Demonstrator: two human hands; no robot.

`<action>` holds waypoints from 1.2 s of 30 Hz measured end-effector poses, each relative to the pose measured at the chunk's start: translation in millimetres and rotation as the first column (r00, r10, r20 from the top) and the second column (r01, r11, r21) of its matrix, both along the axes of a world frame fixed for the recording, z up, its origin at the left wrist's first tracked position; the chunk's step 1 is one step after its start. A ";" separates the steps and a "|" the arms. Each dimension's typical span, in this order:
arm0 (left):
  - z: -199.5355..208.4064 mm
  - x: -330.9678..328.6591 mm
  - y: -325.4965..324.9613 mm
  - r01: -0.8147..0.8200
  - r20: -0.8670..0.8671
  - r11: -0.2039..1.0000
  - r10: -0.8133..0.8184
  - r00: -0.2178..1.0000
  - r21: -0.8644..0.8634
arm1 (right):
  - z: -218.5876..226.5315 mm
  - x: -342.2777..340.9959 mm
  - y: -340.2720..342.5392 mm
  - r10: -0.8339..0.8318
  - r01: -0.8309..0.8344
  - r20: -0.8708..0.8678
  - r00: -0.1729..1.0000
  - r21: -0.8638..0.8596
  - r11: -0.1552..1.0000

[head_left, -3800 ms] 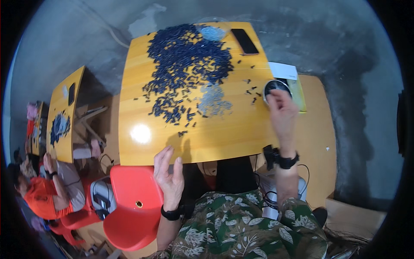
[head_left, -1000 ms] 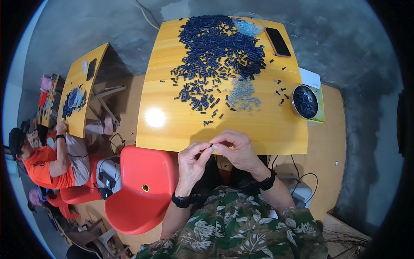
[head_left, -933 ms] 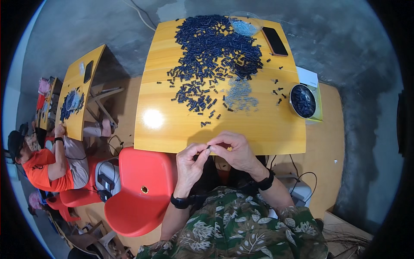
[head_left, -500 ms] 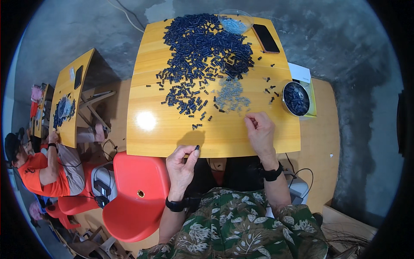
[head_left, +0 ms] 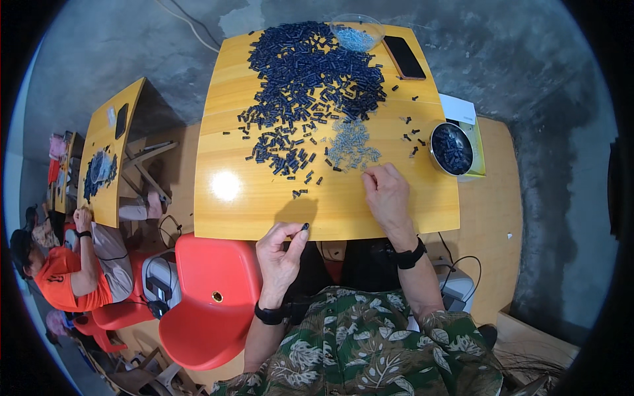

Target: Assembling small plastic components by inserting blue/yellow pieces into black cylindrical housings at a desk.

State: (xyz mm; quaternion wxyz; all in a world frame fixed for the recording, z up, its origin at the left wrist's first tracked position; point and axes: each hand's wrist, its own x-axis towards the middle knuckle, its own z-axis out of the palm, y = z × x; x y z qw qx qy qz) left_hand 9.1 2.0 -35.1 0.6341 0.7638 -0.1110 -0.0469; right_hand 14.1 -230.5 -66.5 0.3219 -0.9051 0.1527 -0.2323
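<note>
Left hand (head_left: 281, 254) off the table's near edge, thumb and forefinger pinched on one small dark cylindrical piece (head_left: 304, 227), upright-ish, tip toward the table. Right hand (head_left: 386, 195) flat on the yellow table (head_left: 224, 218) near the near edge, fingers loosely curled and reaching into the small pale grey pins (head_left: 352, 144) just beyond its fingertips; whether it holds one, can't tell. Right hand is the nearer one. Big heap of dark pieces (head_left: 310, 72) toward the far edge. Metal bowl (head_left: 452, 149) off the right edge, phone (head_left: 404, 57) at the far right corner.

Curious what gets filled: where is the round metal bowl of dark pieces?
In the head view, the round metal bowl sits at the yellow wooden table's right edge, beyond the right hand.
</note>
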 end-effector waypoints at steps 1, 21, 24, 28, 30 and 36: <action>1.2 -0.5 0.2 -0.002 0.002 1.000 0.002 1.000 0.000 | 0.5 -0.8 0.3 0.002 -0.002 0.002 1.000 0.000 1.000; 30.0 -8.1 -4.1 0.018 0.139 0.997 -0.028 0.990 0.079 | 27.9 -20.1 39.0 0.413 -0.354 0.388 0.824 0.921 -0.162; 32.3 -9.8 -4.1 -0.001 0.155 0.995 -0.015 0.988 0.097 | 30.5 -22.1 46.8 0.449 -0.380 0.381 0.808 0.920 -0.096; 32.4 -9.6 -2.1 -0.016 0.190 0.992 -0.009 0.982 0.129 | 32.6 -23.3 54.1 0.461 -0.409 0.378 0.803 0.912 -0.035; 33.0 -9.6 -1.9 -0.026 0.216 0.987 -0.008 0.976 0.156 | 35.4 -23.8 56.0 0.470 -0.431 0.367 0.803 0.902 0.033; 35.4 -7.8 -1.0 -0.045 0.332 0.958 -0.054 0.942 0.282 | 41.7 -24.1 59.5 0.477 -0.516 0.320 0.819 0.775 0.366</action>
